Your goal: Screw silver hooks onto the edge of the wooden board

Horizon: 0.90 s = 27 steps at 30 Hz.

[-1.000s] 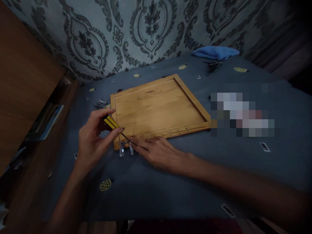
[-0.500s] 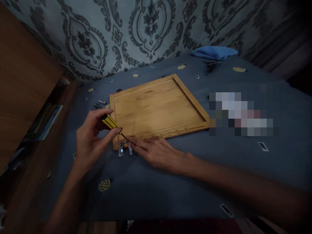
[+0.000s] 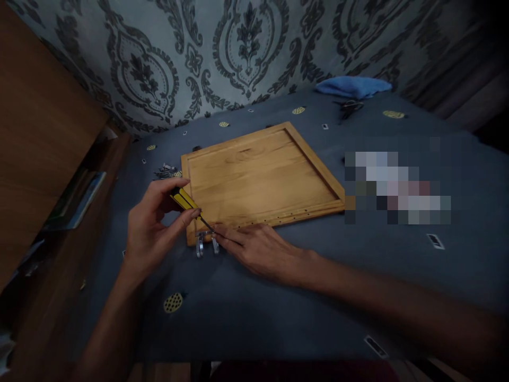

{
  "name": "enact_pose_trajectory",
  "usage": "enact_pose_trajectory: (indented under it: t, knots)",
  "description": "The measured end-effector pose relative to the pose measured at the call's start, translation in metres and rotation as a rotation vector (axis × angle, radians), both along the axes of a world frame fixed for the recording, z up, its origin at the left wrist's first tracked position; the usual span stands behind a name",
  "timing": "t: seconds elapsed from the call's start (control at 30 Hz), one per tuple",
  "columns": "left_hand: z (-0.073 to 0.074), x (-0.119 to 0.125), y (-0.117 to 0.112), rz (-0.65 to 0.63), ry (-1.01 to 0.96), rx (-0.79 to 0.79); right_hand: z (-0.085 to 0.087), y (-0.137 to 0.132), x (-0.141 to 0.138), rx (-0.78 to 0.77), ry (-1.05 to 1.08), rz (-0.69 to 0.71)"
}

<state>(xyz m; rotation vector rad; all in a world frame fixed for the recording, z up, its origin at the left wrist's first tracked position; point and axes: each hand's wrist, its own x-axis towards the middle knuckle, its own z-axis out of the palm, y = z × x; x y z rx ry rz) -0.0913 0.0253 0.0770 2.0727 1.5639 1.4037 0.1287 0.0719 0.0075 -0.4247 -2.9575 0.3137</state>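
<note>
The left hand (image 3: 153,225) grasps a yellow-and-black screwdriver (image 3: 185,200), slanting down rightward to a silvery metal fitting (image 3: 200,247) at the framed wooden panel (image 3: 258,175)'s near-left corner. The right hand (image 3: 258,250) is nearer its tip; I cannot tell its grip.

Bare hands (image 3: 260,249) & f'arms (image 3: 358,286)

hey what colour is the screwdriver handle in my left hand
The screwdriver handle is yellow with black, seen in the head view, the only one.

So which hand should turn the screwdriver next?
Probably the left hand: it grips the screwdriver by its handle. The right hand is at the other end, beside the metal piece on the board.
</note>
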Motion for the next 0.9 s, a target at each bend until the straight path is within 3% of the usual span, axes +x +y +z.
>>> enact_pose_trajectory:
  t: [0.13, 0.33, 0.5, 0.8, 0.9]
  knots:
    - [0.0013, -0.0015, -0.0005, -0.04, -0.012, -0.031, 0.0016, -0.0002, 0.0007, -0.018, 0.027, -0.004]
    - [-0.0019, -0.0019, -0.0006, 0.023, 0.097, 0.03, 0.002, -0.0007, 0.0006, 0.005, -0.018, -0.005]
    - [0.0003, -0.0007, 0.0007, -0.032, 0.009, 0.018, 0.0023, -0.0004, 0.0005, 0.03, -0.017, 0.006]
    - [-0.0015, 0.0019, -0.0012, 0.034, -0.027, 0.001, 0.0041, -0.0012, 0.0005, 0.033, -0.011, -0.018]
    - [0.0005, 0.0026, -0.0014, -0.004, -0.091, -0.044, 0.0047, -0.0008, 0.0002, 0.023, -0.025, -0.006]
